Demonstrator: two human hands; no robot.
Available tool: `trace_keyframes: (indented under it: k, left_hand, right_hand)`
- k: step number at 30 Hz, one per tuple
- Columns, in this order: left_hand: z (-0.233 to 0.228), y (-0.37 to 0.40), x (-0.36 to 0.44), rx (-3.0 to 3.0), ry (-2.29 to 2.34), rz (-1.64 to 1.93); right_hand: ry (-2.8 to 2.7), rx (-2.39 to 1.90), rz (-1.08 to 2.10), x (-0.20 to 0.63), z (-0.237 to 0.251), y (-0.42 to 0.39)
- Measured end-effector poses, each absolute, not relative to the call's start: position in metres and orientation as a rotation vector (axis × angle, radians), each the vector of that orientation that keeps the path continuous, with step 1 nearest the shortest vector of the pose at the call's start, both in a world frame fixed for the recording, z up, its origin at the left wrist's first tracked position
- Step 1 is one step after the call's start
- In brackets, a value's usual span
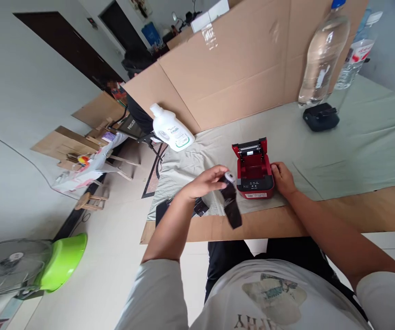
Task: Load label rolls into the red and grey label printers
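A small red and black label printer [255, 172] stands on the cloth with its lid [250, 147] raised and its inside bay showing. Against the printer's right side rests my right hand [283, 178], fingers curled on its wall. My left hand [208, 181] pinches a small roll of black strip [230, 178] by its top, just left of the printer. The strip's loose tail [232, 213] hangs down toward the table's front edge. Beneath my left wrist lies a shiny black piece [201, 207], partly hidden, next to a flat dark object [162, 211].
A white jug [172, 127] stands at the back left, before a cardboard panel [231, 78]. On the right are a large clear bottle [324, 57], a smaller labelled bottle [354, 57] and a black pouch [321, 117]. A wooden strip [328, 215] forms the front edge.
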State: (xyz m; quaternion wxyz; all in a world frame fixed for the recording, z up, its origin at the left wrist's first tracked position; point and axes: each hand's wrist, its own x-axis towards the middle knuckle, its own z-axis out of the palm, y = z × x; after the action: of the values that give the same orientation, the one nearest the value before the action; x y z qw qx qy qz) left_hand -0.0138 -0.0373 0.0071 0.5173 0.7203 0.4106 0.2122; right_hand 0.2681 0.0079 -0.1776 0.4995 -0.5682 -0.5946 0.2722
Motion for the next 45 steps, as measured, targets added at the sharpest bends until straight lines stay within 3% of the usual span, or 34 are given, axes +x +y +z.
trace_keyframes:
  k: [4,11,18,23,31,37,45]
  left_hand:
    - [-0.029,0.009,0.05,1.985,1.135,0.425]
    - [-0.039,0.035,0.101,2.411,1.426,-0.244]
    - [-0.053,0.037,0.114,2.46,1.604,-0.245]
    - [-0.058,0.031,0.105,2.463,1.56,0.047]
    - [-0.054,0.019,0.064,2.406,1.464,1.214]
    - [-0.063,0.024,0.055,2.337,1.351,1.181]
    - [-0.095,-0.034,0.058,2.189,1.213,1.484]
  right_hand:
    - [-1.453,-1.378,0.677,0.268,-0.176,0.007]
    - [-1.43,-1.325,0.659,0.266,-0.179,0.008]
    - [-1.413,-1.329,0.673,0.266,-0.18,0.009]
    - [-1.401,-1.318,0.697,0.267,-0.177,0.007]
    - [-1.403,-1.257,0.615,0.266,-0.18,0.005]
    - [-1.381,-1.203,0.55,0.268,-0.177,-0.001]
    - [-1.52,-1.058,0.435,0.268,-0.164,-0.013]
